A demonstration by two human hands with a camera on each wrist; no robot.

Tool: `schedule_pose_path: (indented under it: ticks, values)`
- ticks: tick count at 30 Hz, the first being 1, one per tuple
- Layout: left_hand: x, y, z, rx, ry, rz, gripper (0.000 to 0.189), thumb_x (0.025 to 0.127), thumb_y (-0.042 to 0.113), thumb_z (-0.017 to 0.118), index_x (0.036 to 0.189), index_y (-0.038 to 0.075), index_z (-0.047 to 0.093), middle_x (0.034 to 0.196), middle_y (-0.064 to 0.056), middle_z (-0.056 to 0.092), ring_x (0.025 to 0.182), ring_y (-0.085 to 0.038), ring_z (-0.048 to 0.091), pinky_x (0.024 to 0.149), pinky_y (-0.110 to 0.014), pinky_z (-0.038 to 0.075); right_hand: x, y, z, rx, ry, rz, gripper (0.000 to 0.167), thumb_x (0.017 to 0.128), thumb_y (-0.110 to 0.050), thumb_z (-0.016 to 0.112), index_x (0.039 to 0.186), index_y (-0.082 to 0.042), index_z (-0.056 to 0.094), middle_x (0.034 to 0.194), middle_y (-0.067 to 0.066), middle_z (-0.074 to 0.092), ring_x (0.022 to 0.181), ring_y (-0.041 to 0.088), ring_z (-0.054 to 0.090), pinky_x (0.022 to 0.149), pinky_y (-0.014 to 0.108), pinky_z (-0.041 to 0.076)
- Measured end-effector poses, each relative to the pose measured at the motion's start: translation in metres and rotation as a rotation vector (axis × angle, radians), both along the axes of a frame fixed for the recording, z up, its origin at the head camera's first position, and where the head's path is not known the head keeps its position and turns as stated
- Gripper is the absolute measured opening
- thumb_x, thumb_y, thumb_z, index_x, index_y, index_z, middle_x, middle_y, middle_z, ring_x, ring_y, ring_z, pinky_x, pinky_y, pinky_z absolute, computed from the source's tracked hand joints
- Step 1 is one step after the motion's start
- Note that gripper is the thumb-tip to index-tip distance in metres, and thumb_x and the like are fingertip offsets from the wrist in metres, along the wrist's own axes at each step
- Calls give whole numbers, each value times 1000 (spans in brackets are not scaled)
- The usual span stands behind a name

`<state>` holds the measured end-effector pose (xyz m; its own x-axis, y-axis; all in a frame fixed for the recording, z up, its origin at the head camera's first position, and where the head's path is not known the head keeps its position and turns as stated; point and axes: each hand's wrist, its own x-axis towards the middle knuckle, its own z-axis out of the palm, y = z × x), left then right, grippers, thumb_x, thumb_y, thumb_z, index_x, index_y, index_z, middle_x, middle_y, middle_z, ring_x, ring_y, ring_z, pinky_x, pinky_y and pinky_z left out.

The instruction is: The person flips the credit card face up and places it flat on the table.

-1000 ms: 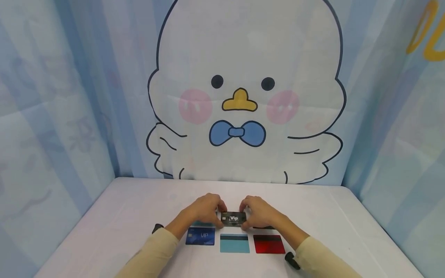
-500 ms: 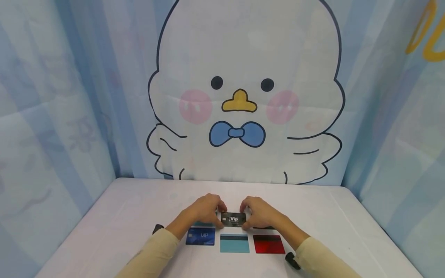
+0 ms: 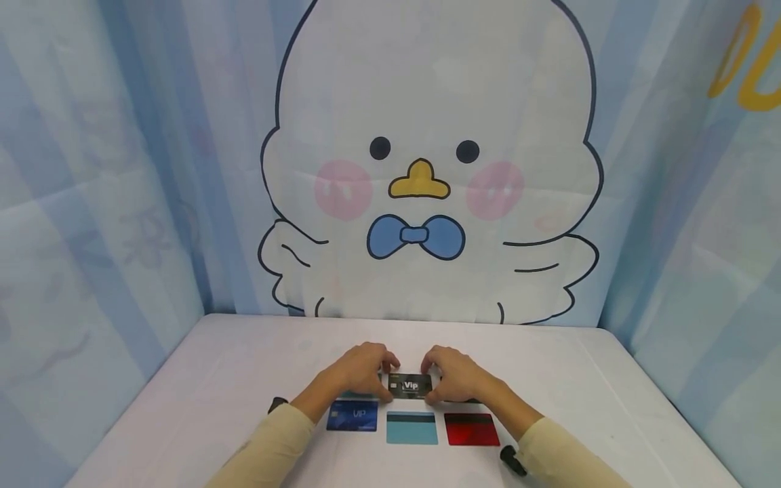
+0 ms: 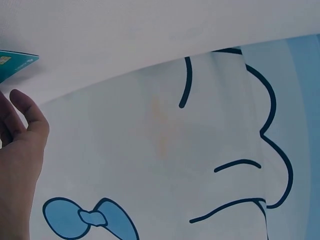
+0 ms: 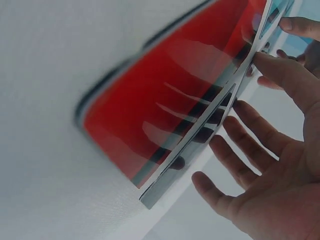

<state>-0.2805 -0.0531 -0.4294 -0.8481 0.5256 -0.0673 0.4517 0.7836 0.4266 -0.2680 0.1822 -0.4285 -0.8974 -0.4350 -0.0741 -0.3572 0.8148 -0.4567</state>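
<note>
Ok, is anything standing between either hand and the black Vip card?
Nothing visible. In the head view, the left hand and right hand closely flank the black Vip card at its two ends. The light-blue card lies apart from it, on the near side, blocking neither.

The left hand (image 3: pixel 364 369) has let its fingertips come up a touch off the far left corner of the black card (image 3: pixel 410 385), so there's a sliver of gap there now, when 1 s ago they looked right up against it. Also the head camera's view has tipped up a tiny bit: the chick drawing (image 3: pixel 421 95) and its blue bow tie (image 3: pixel 415 236) sit slightly lower than they did, the table's (image 3: pixel 256 339) back edge too, and those orange letters (image 3: pixel 759 64) slid slightly left.
</note>
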Motion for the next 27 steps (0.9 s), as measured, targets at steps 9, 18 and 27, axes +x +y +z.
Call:
schedule_pose_path:
  ticks: [9, 18, 27]
  values:
    - [9, -1, -3, -35, 76, 15, 75, 82, 36, 88, 147, 20, 56, 118, -1, 67, 107, -17, 59, 108, -50, 47, 10, 1, 4, 11, 37, -1, 59, 77, -25, 92, 130, -16, 67, 127, 7, 66, 113, 25, 58, 103, 59, 51]
    - [20, -1, -4, -37, 132, -2, 59, 85, 34, 86, 138, 21, 63, 118, -1, 65, 108, -16, 58, 100, -42, 49, 21, 3, 9, 32, 90, 32, 48, 80, -24, 89, 123, -15, 71, 118, 4, 69, 107, 21, 58, 105, 60, 47]
    - [34, -2, 0, -2, 89, -12, 48, 85, 33, 86, 128, 20, 68, 105, 5, 65, 95, -10, 56, 94, -39, 50, 37, 4, 12, 49, 104, 94, 38, 82, -23, 86, 117, -15, 74, 111, -1, 70, 102, 18, 58, 101, 58, 49]
